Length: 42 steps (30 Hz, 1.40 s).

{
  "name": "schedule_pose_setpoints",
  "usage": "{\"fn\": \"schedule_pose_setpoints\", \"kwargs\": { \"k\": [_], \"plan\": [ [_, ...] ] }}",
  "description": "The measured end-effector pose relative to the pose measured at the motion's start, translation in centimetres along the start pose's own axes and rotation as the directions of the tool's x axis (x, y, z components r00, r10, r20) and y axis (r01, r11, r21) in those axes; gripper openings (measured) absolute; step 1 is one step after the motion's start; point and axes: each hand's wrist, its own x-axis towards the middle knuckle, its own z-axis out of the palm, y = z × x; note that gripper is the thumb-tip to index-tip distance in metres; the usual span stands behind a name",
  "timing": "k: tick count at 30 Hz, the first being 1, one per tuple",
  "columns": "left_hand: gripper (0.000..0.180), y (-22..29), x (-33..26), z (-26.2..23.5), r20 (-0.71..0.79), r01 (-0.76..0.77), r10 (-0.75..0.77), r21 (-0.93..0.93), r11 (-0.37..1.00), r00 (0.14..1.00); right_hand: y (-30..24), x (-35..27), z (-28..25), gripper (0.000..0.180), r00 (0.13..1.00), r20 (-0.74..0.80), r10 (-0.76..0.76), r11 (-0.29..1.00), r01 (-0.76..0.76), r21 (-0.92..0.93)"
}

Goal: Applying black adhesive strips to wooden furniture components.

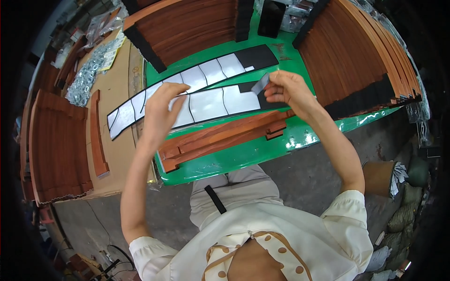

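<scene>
Two black strips lie side by side across the green table, the far strip (190, 77) and the near strip (206, 104), both mostly covered with white backing-paper panels. My right hand (287, 89) pinches a small piece of backing paper (260, 84) over the bare black right end of the near strip. My left hand (164, 105) hovers over the strips' left part, its fingers curled and apart from the thumb, with nothing seen between them. It hides part of both strips. In front of them lie reddish-brown wooden pieces (220, 140).
Stacks of brown boards with black edges stand behind (192, 35) and at the right (344, 56). On the cardboard at left are metal washers (89, 77), a narrow wooden piece (97, 133) and another board stack (61, 145). A dark phone-like slab (271, 18) rests at the back.
</scene>
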Motion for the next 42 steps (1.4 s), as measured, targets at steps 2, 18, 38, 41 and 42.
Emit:
{"fn": "schedule_pose_setpoints", "kwargs": {
  "k": [2,18,38,41,42],
  "plan": [
    [0.027,5.9,-0.7,1.3,-0.203,-0.418,0.484,0.295,0.859,0.851,-0.1,-2.6,1.5,0.021,1.000,0.023,0.003,1.000,-0.003,0.008],
    [0.012,12.5,-3.5,8.9,-0.244,-0.232,0.195,-0.134,0.963,0.950,3.5,-10.8,-1.9,0.026,0.945,0.273,0.181,0.972,-0.213,0.095],
    [0.010,15.0,-3.0,15.1,0.385,0.521,-0.353,-0.590,0.617,0.853,5.6,-13.0,-4.7,0.031,0.574,0.412,-0.708,-0.132,0.465,-0.875],
    [0.027,15.0,-2.4,15.2,0.156,0.137,-0.092,-0.314,0.939,0.984,5.7,-12.3,-5.4,0.033,0.567,0.401,-0.720,-0.128,0.459,-0.879],
    [0.035,14.9,-2.4,15.6,-0.026,0.043,-0.049,-0.191,0.981,0.998,5.7,-12.2,-5.8,0.033,0.566,0.406,-0.718,-0.127,0.467,-0.875]
  ]
}}
